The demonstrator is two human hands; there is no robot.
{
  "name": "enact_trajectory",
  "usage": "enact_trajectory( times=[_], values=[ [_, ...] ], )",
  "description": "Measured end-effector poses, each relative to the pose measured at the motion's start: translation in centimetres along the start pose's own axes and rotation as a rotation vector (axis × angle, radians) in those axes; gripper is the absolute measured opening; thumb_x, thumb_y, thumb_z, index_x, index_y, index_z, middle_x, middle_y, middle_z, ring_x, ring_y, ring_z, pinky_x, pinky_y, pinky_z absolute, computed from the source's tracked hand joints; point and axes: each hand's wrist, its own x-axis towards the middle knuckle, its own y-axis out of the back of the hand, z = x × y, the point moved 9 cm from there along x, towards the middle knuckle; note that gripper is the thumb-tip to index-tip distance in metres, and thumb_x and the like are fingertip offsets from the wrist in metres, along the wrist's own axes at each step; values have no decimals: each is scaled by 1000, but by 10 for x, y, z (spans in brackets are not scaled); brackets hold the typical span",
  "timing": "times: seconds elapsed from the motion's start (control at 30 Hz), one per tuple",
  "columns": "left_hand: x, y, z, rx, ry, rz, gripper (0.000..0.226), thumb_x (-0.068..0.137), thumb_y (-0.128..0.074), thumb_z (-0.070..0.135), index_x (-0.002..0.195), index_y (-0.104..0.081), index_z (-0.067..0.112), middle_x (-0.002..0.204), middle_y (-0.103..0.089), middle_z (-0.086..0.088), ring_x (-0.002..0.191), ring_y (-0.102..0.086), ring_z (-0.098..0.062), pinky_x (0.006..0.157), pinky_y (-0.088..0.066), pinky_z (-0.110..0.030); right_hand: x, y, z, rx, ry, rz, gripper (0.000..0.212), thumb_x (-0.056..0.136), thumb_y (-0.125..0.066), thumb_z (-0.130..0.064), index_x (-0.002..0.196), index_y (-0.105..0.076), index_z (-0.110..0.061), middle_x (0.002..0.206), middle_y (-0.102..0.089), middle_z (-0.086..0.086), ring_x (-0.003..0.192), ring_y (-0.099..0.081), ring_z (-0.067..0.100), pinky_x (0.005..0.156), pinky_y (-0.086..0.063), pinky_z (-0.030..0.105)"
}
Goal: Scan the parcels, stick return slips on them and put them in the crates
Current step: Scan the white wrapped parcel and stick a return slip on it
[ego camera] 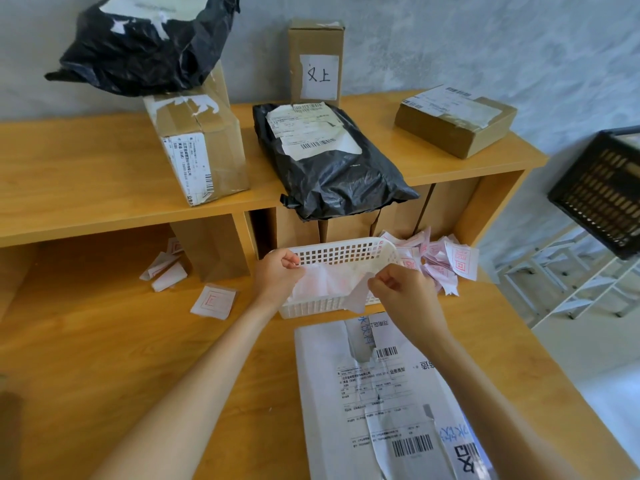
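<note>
A white parcel (374, 393) with shipping labels and barcodes lies flat on the wooden desk right in front of me. Above the white lattice basket (346, 252) both hands hold one return slip (322, 285), white with faint red print. My left hand (280, 271) pinches its left edge. My right hand (398, 289) pinches the right edge, where a backing strip (358, 297) curls away and down.
On the raised shelf stand a taped brown box (201, 147), a black bag parcel (332, 161), a tall carton (317, 60) and a flat carton (457, 121). Another black bag (145, 46) tops the brown box. Loose slips (443, 261) pile right of the basket. A black crate (602, 192) sits far right.
</note>
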Motion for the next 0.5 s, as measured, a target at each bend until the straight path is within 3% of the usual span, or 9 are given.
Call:
enact_trajectory(
  times=[0.2, 0.4, 0.5],
  values=[
    [-52, 5, 42, -190, -70, -65, 7, 89, -67, 14, 90, -67, 7, 81, -66, 2, 68, -62, -10, 55, -45, -10, -8, -5, -10, -5, 26, -16, 16, 91, -61, -23, 76, -64, -17, 76, -64, -8, 71, -62, 19, 64, -50, 33],
    [-98, -10, 50, -359, -82, -274, 11, 81, -75, 10, 80, -65, 7, 73, -66, 5, 66, -62, -8, 65, -52, -18, -17, -11, -14, 53, 5, -76, 15, 90, -61, -19, 77, -65, -13, 75, -65, -5, 67, -59, 17, 55, -42, 21],
    [-107, -15, 48, -323, -97, -287, 16, 76, -80, 11, 78, -65, 14, 75, -65, 7, 69, -60, -7, 67, -51, -19, -22, -15, -15, 82, -15, -114, 13, 89, -61, -18, 78, -66, -11, 76, -68, -1, 74, -64, 23, 60, -47, 25]
  ],
)
